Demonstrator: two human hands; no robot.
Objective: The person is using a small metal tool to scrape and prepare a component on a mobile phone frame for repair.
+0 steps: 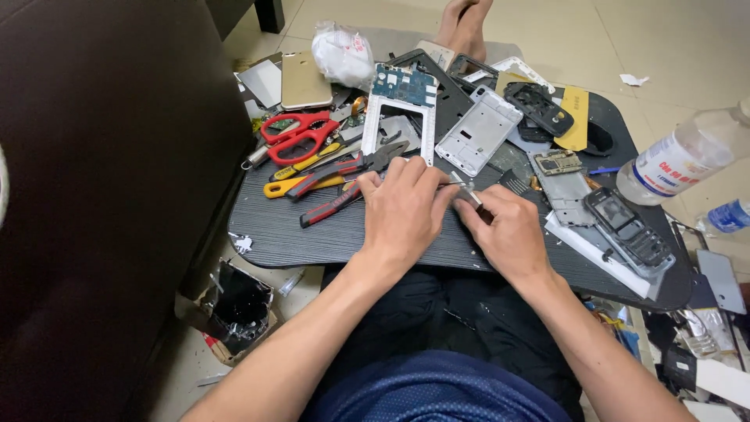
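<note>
1. My left hand point(402, 209) and right hand point(506, 233) meet near the front edge of the dark tabletop point(312, 234) on my lap. Both grips are clenched on a small grey metal part point(466, 190), pinched between the fingertips; most of it is hidden by my fingers, so I cannot make out its shape.
2. Just left of my left hand lie red-handled pliers point(344, 181), a yellow-handled tool point(301, 186) and red scissors point(293, 134), touching or overlapping one another.
3. The open room on the tabletop is the bare strip at the front left; the right front holds a white strip and a dark phone frame point(629, 230) near the edge.
4. Beyond my hands sit a white phone frame point(397, 129) with a blue circuit board point(404, 84) at its top end, a silver frame point(478, 130) beside it, and a gold phone back point(305, 80) further left.
5. At the right edge a clear plastic bottle point(687, 156) lies tilted, with a white label bearing red and blue print. A second bottle with a blue label point(728, 216) is cut off by the frame.
6. At the far side rests a crumpled white bag point(342, 53); past it, bare feet point(466, 23) on the floor.
</note>
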